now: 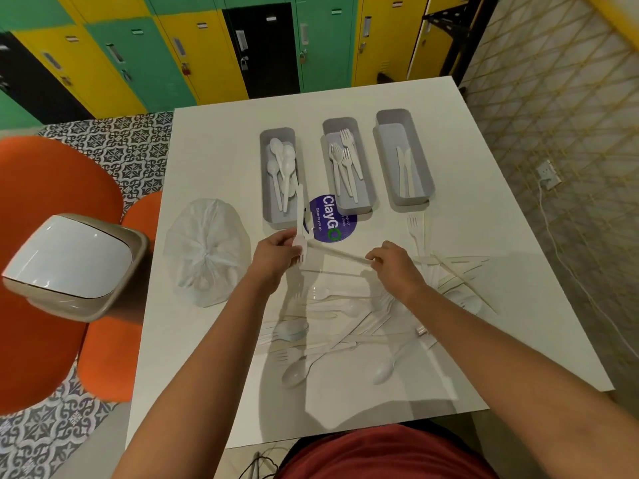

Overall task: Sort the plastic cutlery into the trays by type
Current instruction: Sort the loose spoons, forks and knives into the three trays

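Three grey trays stand in a row at the far side of the white table: the left tray [281,217] holds spoons, the middle tray [357,208] forks, the right tray [391,136] two knives. My left hand [276,252] grips a white plastic fork [299,216], tines down, handle pointing towards the trays. My right hand [394,262] pinches the end of a long slim white piece [337,252] that reaches across to the left hand; its type is unclear. A loose pile of mixed white cutlery [345,326] lies under and in front of both hands.
A single fork [415,231] and several knives [456,267] lie at the right. A knotted white plastic bag [207,250] sits left of my hands. A round purple sticker [328,219] is between the trays and hands. A lidded bin [72,261] and orange seats stand beside the table's left edge.
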